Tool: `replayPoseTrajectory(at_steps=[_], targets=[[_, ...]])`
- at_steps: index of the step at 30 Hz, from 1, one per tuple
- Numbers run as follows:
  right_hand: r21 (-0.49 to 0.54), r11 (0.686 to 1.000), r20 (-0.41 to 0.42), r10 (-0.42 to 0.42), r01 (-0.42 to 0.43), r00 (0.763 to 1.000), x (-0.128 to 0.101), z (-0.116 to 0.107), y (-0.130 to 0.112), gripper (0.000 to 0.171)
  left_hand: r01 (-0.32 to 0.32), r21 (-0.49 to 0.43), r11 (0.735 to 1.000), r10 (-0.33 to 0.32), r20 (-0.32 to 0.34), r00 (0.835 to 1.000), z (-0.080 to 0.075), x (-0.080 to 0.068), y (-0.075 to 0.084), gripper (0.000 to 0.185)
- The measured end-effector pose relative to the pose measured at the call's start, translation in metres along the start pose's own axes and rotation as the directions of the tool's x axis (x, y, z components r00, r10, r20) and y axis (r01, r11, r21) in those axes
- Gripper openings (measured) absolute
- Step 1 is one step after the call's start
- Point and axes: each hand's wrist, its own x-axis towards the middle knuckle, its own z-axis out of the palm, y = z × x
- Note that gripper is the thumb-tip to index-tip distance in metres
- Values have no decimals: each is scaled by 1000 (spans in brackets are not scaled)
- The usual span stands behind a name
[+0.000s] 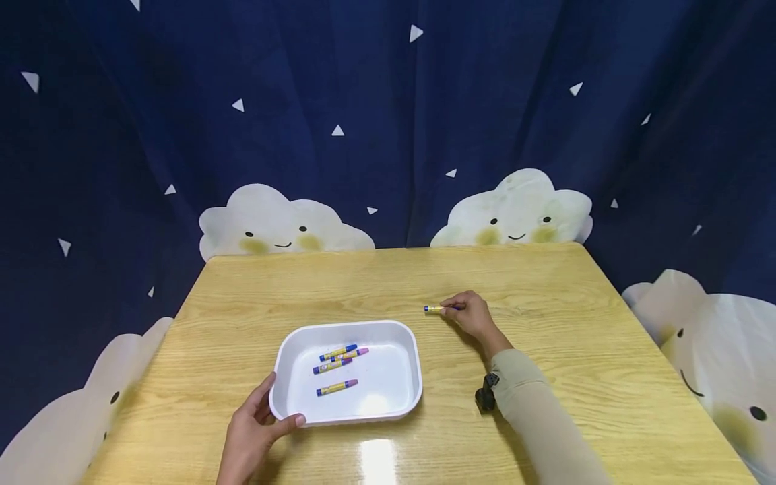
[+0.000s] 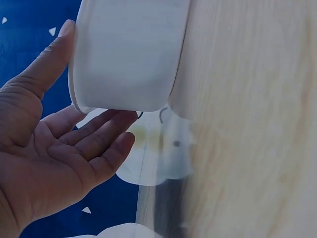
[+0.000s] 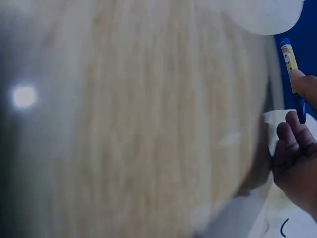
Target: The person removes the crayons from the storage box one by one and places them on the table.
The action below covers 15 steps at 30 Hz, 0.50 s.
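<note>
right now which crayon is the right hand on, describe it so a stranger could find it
On the wooden table, look right of the white tray. The crayon lies flat on the wood beyond it, pinched by the right hand. It is the only one outside the tray.

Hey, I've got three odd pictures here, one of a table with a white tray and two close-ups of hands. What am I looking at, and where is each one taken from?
No machine here: a person works with two bare hands. The wide picture comes from a camera on their head, looking down at a wooden table. The other two come from cameras on each wrist. A white tray holds four crayons. The left hand holds the tray's near corner, thumb on the rim; the left wrist view shows its fingers under the tray. The right hand pinches a fifth crayon lying on the table, also seen in the right wrist view.
</note>
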Motion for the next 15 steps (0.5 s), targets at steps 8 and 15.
replayPoseTrajectory(at_steps=[8,15], targets=[[-80,994,3,-79,79,997,7,5,3,8,2,-2,1000,-2,0,1000,-1,2,0,98],[-68,994,44,-86,89,995,8,4,1,14,6,-9,1000,-6,-8,1000,1,1,0,99]])
